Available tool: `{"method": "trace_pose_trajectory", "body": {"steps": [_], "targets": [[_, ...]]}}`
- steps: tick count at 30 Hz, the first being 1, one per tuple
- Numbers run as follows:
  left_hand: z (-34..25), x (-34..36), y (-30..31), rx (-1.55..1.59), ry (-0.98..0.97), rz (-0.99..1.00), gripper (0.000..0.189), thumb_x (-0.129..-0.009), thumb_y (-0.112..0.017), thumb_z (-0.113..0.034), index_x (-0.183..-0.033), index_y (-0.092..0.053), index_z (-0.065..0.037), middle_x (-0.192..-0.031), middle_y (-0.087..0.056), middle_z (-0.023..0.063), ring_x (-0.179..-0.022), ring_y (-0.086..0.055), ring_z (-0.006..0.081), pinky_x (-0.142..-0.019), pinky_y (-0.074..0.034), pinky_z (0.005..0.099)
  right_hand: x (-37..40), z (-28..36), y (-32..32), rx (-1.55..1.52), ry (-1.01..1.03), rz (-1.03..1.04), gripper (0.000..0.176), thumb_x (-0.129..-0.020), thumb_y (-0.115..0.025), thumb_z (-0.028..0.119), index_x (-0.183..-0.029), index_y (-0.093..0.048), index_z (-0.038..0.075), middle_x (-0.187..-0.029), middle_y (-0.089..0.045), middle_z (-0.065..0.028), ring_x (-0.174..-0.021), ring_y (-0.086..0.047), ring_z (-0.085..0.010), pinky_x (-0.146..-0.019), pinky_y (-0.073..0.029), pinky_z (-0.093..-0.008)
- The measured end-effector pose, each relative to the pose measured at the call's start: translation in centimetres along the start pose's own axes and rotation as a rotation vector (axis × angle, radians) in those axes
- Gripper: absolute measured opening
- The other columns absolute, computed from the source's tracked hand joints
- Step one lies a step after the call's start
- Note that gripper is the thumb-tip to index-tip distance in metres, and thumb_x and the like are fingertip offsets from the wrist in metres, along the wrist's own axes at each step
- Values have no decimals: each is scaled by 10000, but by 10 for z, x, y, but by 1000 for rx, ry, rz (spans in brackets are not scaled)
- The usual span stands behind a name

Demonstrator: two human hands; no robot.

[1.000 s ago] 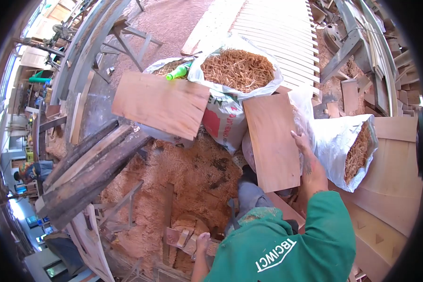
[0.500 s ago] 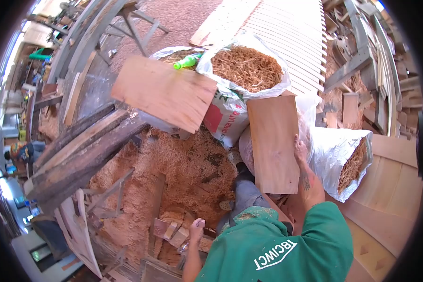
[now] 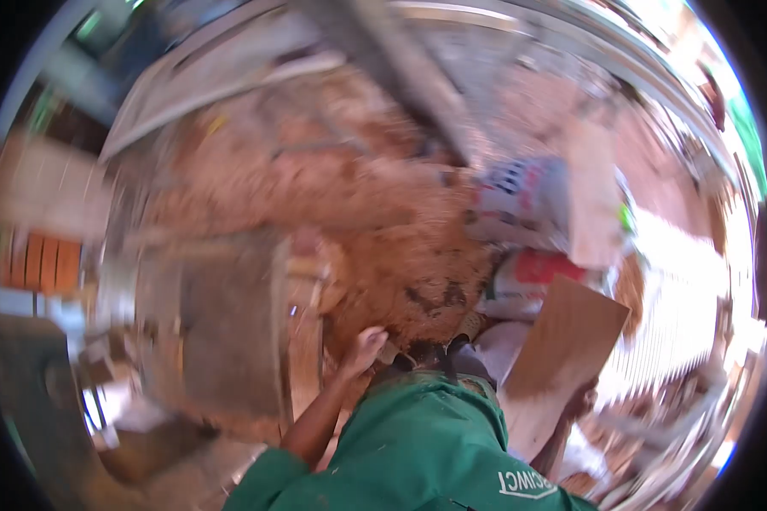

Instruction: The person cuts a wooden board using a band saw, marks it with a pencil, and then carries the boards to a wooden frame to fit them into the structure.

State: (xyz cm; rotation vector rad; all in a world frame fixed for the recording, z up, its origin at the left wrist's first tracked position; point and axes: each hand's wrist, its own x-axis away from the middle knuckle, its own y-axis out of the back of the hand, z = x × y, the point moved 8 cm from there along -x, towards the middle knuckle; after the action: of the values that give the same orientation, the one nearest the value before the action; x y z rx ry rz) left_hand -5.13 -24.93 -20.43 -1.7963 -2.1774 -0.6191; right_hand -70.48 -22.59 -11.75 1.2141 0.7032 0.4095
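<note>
My right hand [image 3: 581, 400] is at the right edge of a wooden board [image 3: 567, 341], fingers curled round its side. The board's far part is brown and its near part is paler in the light. It slants in front of the bags at my right. My left hand [image 3: 371, 341] is raised over the shavings-covered floor, away from the board, its fingers curled in. No object shows in it, though motion blurs the view.
Beyond the held board stand a red-and-white sack [image 3: 533, 277] and a white sack [image 3: 520, 200], with another pale board [image 3: 592, 192] on top. Slatted wood [image 3: 682, 294] lies to the right. A grey bench-like surface [image 3: 230, 324] stands left. Wood shavings [image 3: 392, 247] cover the floor.
My view has swung left, so the sacks and boards now appear farther right, and the bench-like surface shows at left. My right hand stays at the board's edge; my left stays curled.
</note>
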Motion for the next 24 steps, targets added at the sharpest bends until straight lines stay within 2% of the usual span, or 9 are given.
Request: {"method": "trace_pose_trajectory", "body": {"steps": [1, 2, 8, 12, 17, 18, 20, 22, 24], "targets": [[-3, 3, 4, -37, 42, 6, 439, -916, -570, -368, -1139, -606, 9, -978, -680, 135, -974, -634, 198, -828, -484, 306, -11, 35, 18, -308, -1, -26, 550, -946, -443, 514, -919, -675, 16, -845, -675, -177, -754, -627, -353, -679, -501, -446], [-46, 15, 9, -57, 85, 53, 471, -906, -598, -365, -1176, -576, 21, -1014, -671, 137, -1000, -625, 194, -850, -482, 294, -11, 101, 50, -444, 24, 114, 576, -937, -448, 539, -847, -648, 6, -767, -643, -156, -706, -595, -294, -650, -475, -419], [-74, 50, -4, 154, -2, 126, 620, -895, -616, -395, -1331, -424, 3, -1230, -571, 202, -1122, -575, 256, -936, -464, 325, 42, 404, 114, -762, 834, 413, 542, -970, -432, 468, -823, -587, -30, -708, -592, -94, -615, -494, -184, -573, -426, -339], [-132, 83, 23, 593, -195, -59, 573, -919, -588, -371, -1308, -406, 9, -1212, -564, 174, -1128, -550, 239, -981, -414, 361, 134, 570, 134, -1124, 1217, 1010, 384, -981, -458, 373, -829, -514, 24, -651, -391, 64, -577, -325, -29, -477, -236, -222], [-115, 133, 108, 966, -365, -811, 478, -929, -596, -282, -1267, -432, 14, -1193, -562, 104, -1090, -533, 183, -943, -427, 318, 313, 686, 144, -1086, 1272, 1488, 249, -975, -508, 301, -896, -561, 71, -687, -437, 75, -594, -372, -29, -495, -283, -205], [-108, 156, 125, 965, -388, -1041, 456, -932, -593, -277, -1254, -450, 13, -1173, -570, 89, -1065, -535, 160, -925, -433, 304, 345, 694, 132, -985, 1315, 1617, 217, -969, -531, 280, -983, -605, 77, -727, -496, 76, -608, -416, -24, -507, -316, -183], [-73, 179, 121, 1118, -228, -1241, 401, -938, -584, -277, -1210, -493, 3, -1138, -584, 64, -1030, -538, 127, -906, -435, 284, 403, 695, 137, -762, 1463, 1594, 354, -964, -512, 368, -776, -547, 70, -645, -391, 63, -585, -344, -46, -491, -289, -247], [-69, 194, 117, 1121, -275, -1425, 365, -951, -560, -276, -1189, -505, -4, -1101, -591, 47, -990, -538, 113, -869, -438, 270, 445, 688, 141, -829, 1511, 1821, 390, -947, -532, 415, -796, -550, 56, -653, -413, 50, -602, -375, -53, -504, -312, -253], [-60, 213, 102, 1116, -269, -1596, 334, -964, -536, -276, -1168, -518, -11, -1063, -597, 29, -949, -539, 99, -832, -440, 255, 468, 675, 126, -695, 1547, 1801, 418, -934, -544, 448, -834, -528, 43, -692, -447, 37, -634, -399, -52, -532, -334, -231]]}}
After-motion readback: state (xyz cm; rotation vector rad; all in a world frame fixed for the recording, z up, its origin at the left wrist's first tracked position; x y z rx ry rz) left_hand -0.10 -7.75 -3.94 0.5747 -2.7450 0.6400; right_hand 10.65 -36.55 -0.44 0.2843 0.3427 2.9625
